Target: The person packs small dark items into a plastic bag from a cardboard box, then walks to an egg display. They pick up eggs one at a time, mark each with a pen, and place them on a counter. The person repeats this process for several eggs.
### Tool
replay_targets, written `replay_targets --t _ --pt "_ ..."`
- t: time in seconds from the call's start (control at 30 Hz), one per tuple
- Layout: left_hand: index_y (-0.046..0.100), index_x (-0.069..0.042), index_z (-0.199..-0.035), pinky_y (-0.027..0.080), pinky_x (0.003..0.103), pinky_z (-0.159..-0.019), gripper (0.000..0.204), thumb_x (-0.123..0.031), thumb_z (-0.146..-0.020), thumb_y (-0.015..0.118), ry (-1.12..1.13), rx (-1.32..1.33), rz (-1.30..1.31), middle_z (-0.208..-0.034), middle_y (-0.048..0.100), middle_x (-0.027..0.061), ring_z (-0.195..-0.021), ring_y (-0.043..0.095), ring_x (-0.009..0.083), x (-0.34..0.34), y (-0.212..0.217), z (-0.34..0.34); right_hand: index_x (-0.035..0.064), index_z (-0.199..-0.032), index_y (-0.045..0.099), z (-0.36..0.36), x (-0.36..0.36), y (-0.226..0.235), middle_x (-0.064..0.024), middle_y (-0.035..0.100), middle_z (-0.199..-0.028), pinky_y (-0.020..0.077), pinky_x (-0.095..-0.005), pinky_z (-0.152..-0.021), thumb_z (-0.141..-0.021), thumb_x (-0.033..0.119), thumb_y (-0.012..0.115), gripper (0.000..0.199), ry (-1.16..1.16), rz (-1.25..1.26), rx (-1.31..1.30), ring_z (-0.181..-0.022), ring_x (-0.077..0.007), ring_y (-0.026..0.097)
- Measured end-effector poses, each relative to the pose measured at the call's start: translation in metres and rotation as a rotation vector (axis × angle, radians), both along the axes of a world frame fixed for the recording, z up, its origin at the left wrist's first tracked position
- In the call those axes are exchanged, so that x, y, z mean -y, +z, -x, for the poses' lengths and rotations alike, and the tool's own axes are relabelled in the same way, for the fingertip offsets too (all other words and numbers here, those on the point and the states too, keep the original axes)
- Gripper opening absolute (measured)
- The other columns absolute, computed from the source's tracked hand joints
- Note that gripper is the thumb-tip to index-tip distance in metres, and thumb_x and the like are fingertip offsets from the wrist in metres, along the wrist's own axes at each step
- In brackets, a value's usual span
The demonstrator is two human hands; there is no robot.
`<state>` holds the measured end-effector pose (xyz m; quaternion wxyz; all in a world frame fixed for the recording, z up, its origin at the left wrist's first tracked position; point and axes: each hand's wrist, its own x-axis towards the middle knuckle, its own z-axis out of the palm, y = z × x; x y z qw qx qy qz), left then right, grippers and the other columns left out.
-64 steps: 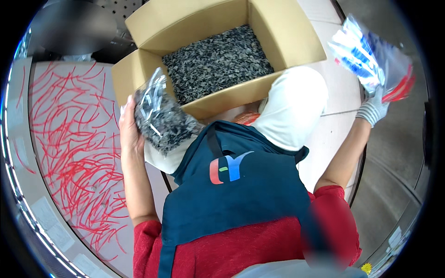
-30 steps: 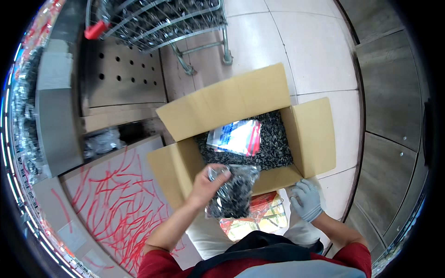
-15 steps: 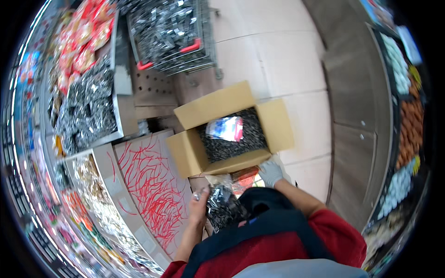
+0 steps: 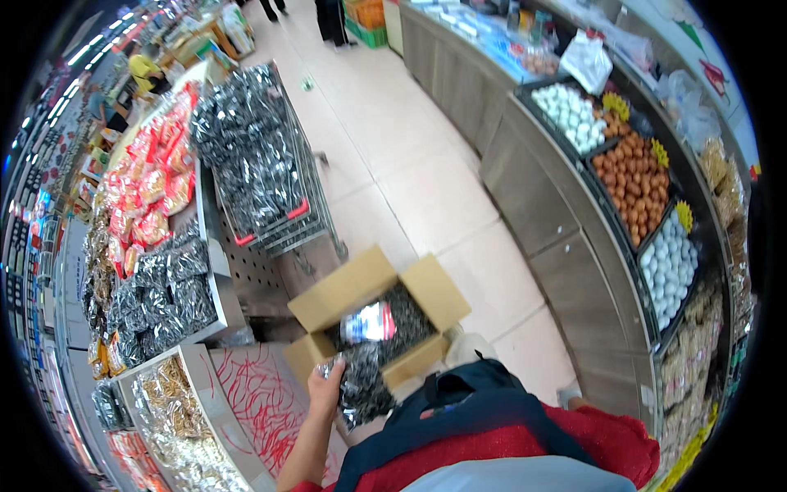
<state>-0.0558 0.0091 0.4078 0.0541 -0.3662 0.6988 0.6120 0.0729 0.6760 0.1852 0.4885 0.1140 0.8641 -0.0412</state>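
Observation:
My bare left hand [image 4: 326,380] grips the top of a clear plastic bag [image 4: 361,394] filled with dark dried pieces, held against the near left side of an open cardboard box [image 4: 344,289]. Loose dark pieces [image 4: 411,316] fill the box, and a white, blue and red printed packet [image 4: 369,322] lies on top of them. My right hand [image 4: 567,397], in a pale glove, is low at my right side, apart from the box. My sleeve and body partly cover it, so its fingers do not show clearly.
A wire cart [image 4: 307,205] heaped with bagged dark goods stands beyond the box. Shelves at left hold red-and-clear packets [image 4: 156,184] and dark bags [image 4: 168,287]. At right, a wooden counter [image 4: 541,221] carries trays of eggs [image 4: 631,176]. People stand far off.
My right hand has left the box's near edge and dropped to my right side. The bag in my left hand is now up against the box. The view has tilted up toward the aisle.

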Motion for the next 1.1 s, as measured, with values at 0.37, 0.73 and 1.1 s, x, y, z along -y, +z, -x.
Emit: replay_targets --t 0.37,0.73,1.1 --pt "0.065 0.002 -0.098 0.050 0.031 -0.079 0.032 -0.023 -0.082 0.076 0.017 -0.158 0.293 -0.092 0.067 0.0104 -0.085 0.061 0.0159 -0.161 0.011 0.073 0.0116 -0.115 0.067 0.109 -0.106 -0.018 -0.0135 0.065 -0.119 0.0473 -0.0429 -0.095 -0.090 0.035 0.050 0.038 0.246 0.091 -0.073 -0.110 -0.0332 0.061" --pt "0.061 0.002 -0.114 0.049 0.029 -0.085 0.044 -0.023 -0.082 0.077 0.066 -0.292 -0.324 -0.098 0.067 0.0066 -0.091 0.061 0.0132 -0.388 0.053 0.276 0.0039 -0.135 0.047 0.453 0.066 0.243 -0.0062 0.060 -0.120 0.0508 -0.0287 -0.086 -0.081 0.023 0.076 0.064 -0.441 1.464 0.201 -0.105 -0.0174 0.059" --pt "0.065 -0.001 -0.106 0.052 0.031 -0.078 0.040 -0.018 -0.074 0.081 0.270 -0.284 -0.471 -0.098 0.068 0.0050 -0.086 0.063 0.0137 -0.277 0.004 0.369 0.0022 -0.126 0.056 0.631 0.188 0.243 -0.0123 0.070 -0.096 0.0538 -0.0307 -0.078 -0.083 0.032 0.074 0.055 -0.034 0.871 -0.033 -0.087 -0.0175 0.066"
